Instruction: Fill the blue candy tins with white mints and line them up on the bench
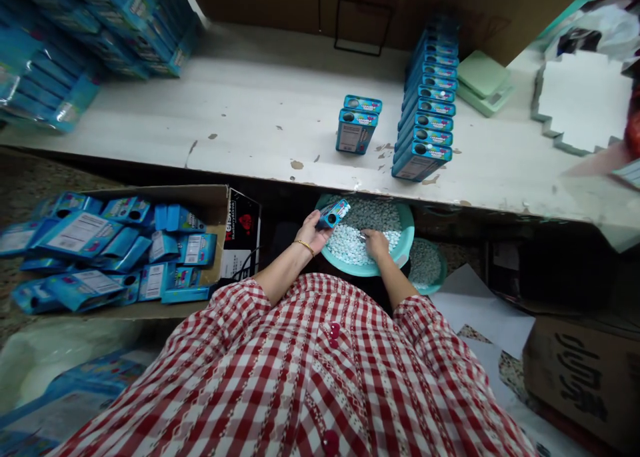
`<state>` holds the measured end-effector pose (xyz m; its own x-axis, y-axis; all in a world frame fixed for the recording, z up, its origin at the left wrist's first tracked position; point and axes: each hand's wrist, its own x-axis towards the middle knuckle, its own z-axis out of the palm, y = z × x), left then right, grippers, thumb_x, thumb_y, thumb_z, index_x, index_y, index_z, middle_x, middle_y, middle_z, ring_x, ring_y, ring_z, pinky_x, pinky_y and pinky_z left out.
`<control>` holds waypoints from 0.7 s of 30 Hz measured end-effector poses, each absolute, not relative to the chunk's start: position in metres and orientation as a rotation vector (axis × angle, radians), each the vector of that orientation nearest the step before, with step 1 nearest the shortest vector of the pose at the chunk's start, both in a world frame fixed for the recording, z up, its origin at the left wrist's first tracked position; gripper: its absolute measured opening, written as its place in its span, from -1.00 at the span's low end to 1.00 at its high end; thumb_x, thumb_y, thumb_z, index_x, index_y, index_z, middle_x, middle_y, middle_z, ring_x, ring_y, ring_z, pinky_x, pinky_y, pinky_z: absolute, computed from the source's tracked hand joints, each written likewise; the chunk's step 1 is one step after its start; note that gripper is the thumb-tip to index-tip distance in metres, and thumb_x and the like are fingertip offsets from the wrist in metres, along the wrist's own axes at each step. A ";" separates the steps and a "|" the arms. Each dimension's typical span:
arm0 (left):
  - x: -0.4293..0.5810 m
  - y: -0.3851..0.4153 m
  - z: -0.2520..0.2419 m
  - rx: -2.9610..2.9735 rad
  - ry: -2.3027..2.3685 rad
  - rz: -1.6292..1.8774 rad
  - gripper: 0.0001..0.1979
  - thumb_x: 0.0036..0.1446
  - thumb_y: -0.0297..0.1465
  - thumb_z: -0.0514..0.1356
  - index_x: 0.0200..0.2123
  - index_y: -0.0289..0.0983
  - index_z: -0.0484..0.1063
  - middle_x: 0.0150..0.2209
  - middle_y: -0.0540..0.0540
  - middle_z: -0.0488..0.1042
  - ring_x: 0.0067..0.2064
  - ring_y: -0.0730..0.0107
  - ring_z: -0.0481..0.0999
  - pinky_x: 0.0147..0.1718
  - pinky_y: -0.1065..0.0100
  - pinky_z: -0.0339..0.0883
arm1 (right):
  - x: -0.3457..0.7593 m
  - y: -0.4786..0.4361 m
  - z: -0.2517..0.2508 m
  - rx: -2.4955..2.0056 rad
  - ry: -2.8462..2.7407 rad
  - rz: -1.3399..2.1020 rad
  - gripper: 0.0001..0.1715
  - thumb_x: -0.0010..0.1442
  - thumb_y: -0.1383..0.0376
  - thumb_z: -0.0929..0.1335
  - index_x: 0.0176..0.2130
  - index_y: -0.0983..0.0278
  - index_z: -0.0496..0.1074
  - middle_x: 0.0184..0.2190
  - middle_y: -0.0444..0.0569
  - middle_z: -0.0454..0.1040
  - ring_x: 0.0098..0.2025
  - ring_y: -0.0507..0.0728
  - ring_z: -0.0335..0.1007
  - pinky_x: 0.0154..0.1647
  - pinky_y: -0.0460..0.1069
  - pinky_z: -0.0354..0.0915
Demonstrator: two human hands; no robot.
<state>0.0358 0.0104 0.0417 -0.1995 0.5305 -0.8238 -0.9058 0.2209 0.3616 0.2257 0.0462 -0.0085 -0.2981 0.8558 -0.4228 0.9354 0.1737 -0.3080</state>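
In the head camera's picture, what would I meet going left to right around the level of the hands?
Pile of blue boxes, black-and-white printed panel, left hand, held blue box, right hand, smaller basin of pale pieces, white sheet.

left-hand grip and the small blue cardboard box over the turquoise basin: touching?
Touching: head view shows the left-hand grip closed on the nearer end of the small blue cardboard box.

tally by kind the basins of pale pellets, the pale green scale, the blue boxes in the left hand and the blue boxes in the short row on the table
Turquoise pellet basins: 2
Pale green scale: 1
Blue box in left hand: 1
Blue boxes in short row: 2
Total: 6
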 end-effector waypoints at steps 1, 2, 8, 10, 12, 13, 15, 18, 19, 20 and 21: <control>0.034 0.010 0.042 -0.432 1.157 1.377 -0.80 0.13 -0.41 0.23 -0.16 -0.17 0.31 -0.27 -0.06 0.46 -0.34 0.43 0.51 -0.35 0.35 0.47 | 0.229 0.048 -0.011 1.798 2.289 -0.885 -0.55 0.21 0.41 0.18 -0.02 0.33 0.50 -0.11 0.10 0.55 -0.09 0.14 0.45 -0.09 -0.04 0.31; 0.032 0.010 0.041 -0.426 1.162 1.379 -0.79 0.13 -0.40 0.23 -0.16 -0.17 0.31 -0.26 -0.07 0.45 -0.34 0.42 0.51 -0.36 0.35 0.47 | 0.233 0.049 -0.012 1.821 2.282 -0.962 -0.56 0.21 0.39 0.18 -0.02 0.35 0.50 -0.11 0.09 0.55 -0.09 0.12 0.45 -0.09 -0.06 0.31; 0.033 0.014 0.040 -0.418 1.160 1.400 -0.86 0.18 -0.43 0.18 -0.18 -0.18 0.30 -0.29 -0.06 0.44 -0.35 0.42 0.50 -0.34 0.33 0.46 | 0.269 0.053 0.021 1.918 2.298 -1.282 -0.55 0.16 0.35 0.20 -0.06 0.37 0.52 -0.28 0.04 0.59 -0.32 0.10 0.48 -0.23 -0.02 0.37; 0.038 0.015 0.040 -0.417 1.159 1.402 -0.90 0.19 -0.45 0.15 -0.21 -0.19 0.29 -0.31 -0.04 0.43 -0.36 0.43 0.50 -0.33 0.33 0.45 | 0.272 0.054 0.047 1.890 2.370 -1.281 -0.56 0.16 0.34 0.21 -0.07 0.33 0.53 -0.28 0.02 0.59 -0.31 0.10 0.48 -0.22 -0.02 0.36; 0.045 0.016 0.039 -0.405 1.155 1.396 -0.90 0.19 -0.45 0.16 -0.23 -0.20 0.29 -0.33 -0.02 0.43 -0.38 0.46 0.49 -0.32 0.32 0.45 | 0.267 0.054 0.078 1.813 2.433 -1.132 -0.56 0.18 0.34 0.20 -0.06 0.27 0.54 -0.20 0.01 0.59 -0.21 0.11 0.48 -0.15 -0.03 0.34; 0.049 0.016 0.039 -0.399 1.153 1.391 -0.89 0.18 -0.45 0.17 -0.23 -0.20 0.28 -0.34 -0.01 0.42 -0.39 0.47 0.48 -0.31 0.32 0.45 | 0.261 0.054 0.093 1.765 2.440 -1.014 -0.56 0.18 0.35 0.20 -0.05 0.22 0.54 -0.15 0.00 0.57 -0.15 0.13 0.48 -0.12 -0.03 0.32; 0.055 0.015 0.038 -0.389 1.149 1.385 -0.85 0.16 -0.44 0.20 -0.22 -0.19 0.28 -0.36 0.00 0.42 -0.40 0.48 0.47 -0.29 0.31 0.45 | 0.245 0.053 0.121 1.663 2.389 -0.742 -0.54 0.18 0.38 0.20 -0.04 0.14 0.53 -0.09 0.00 0.55 -0.07 0.16 0.45 -0.09 -0.02 0.30; 0.060 0.014 0.036 -0.377 1.149 1.386 -0.81 0.15 -0.44 0.21 -0.19 -0.19 0.26 -0.37 0.02 0.43 -0.40 0.48 0.48 -0.27 0.28 0.45 | 0.216 0.049 0.150 1.501 2.279 -0.427 -0.54 0.18 0.42 0.19 -0.05 0.13 0.52 -0.11 0.06 0.54 -0.09 0.19 0.45 -0.12 -0.01 0.29; 0.061 0.014 0.035 -0.375 1.151 1.387 -0.80 0.15 -0.44 0.21 -0.18 -0.18 0.26 -0.37 0.02 0.44 -0.39 0.48 0.49 -0.26 0.28 0.45 | 0.207 0.047 0.156 1.453 2.268 -0.368 -0.55 0.20 0.42 0.18 -0.06 0.16 0.52 -0.12 0.09 0.53 -0.10 0.19 0.46 -0.13 -0.01 0.29; 0.061 0.014 0.034 -0.373 1.153 1.387 -0.80 0.14 -0.44 0.22 -0.18 -0.18 0.26 -0.37 0.02 0.44 -0.39 0.47 0.49 -0.26 0.27 0.45 | 0.200 0.045 0.161 1.411 2.269 -0.326 -0.55 0.22 0.42 0.16 -0.08 0.20 0.52 -0.14 0.13 0.53 -0.11 0.19 0.46 -0.15 -0.01 0.29; 0.061 0.014 0.033 -0.372 1.154 1.388 -0.80 0.14 -0.45 0.22 -0.18 -0.18 0.26 -0.37 0.02 0.44 -0.38 0.47 0.49 -0.26 0.27 0.44 | 0.194 0.043 0.165 1.380 2.278 -0.294 -0.55 0.24 0.42 0.14 -0.09 0.24 0.52 -0.15 0.16 0.52 -0.12 0.19 0.46 -0.16 -0.02 0.29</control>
